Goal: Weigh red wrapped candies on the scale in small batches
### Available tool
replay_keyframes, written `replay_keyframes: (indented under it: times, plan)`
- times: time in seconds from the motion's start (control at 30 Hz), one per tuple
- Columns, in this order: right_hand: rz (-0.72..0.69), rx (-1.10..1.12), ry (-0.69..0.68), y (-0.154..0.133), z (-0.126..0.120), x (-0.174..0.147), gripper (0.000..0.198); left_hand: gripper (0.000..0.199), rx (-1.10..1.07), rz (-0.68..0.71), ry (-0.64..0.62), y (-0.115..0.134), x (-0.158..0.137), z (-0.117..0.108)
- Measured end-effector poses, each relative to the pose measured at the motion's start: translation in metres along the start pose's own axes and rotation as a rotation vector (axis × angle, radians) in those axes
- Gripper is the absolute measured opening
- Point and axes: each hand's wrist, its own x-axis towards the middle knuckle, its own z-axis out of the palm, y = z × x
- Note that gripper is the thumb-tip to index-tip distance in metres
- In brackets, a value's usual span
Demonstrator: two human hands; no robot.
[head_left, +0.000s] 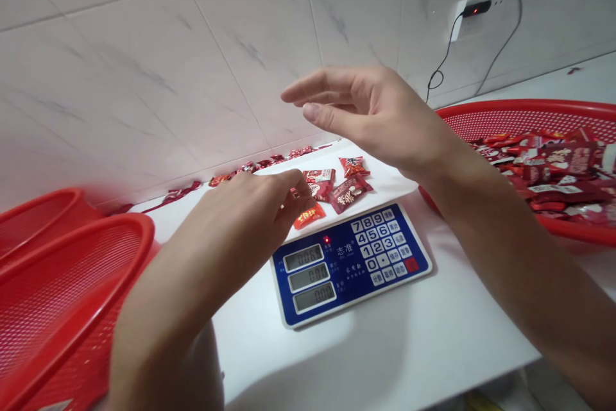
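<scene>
My left hand [262,202] is low over the white pan [385,188] of a digital scale, its fingers curled down at an orange-red wrapped candy [308,215]. What lies inside the curl is hidden. Several more wrapped candies rest on the pan, among them a dark red one [351,193] and a small red one [353,167]. Higher up, my right hand [366,109] hovers above the pan with its fingers stretched out and thumb apart, holding nothing. The scale's blue panel [349,263] faces me, with three lit displays and number keys.
A red mesh basket [520,113] heaped with wrapped candies [563,170] stands at the right. Two red baskets [72,308] are at the left. A row of candies [260,164] lies along the tiled wall [231,71]. A plugged-in device [476,8] with cables hangs on the wall.
</scene>
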Motion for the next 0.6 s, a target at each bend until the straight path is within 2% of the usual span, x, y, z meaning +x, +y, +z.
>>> replay_keyframes:
  times: [0.1,0.37,0.6]
  plan:
    - [-0.006,0.02,-0.002,0.0004,0.0001,0.0001,0.016,0.026,0.098,0.012,-0.043,-0.0003,0.001,0.0002]
    - [-0.062,0.048,-0.004,0.0056,0.0007,0.0021,0.018,0.031,0.126,0.013,-0.104,-0.002,0.002,-0.0032]
    - [-0.051,0.082,-0.006,0.0065,0.0006,0.0021,0.016,0.03,0.135,0.013,-0.079,0.0014,0.0013,-0.0051]
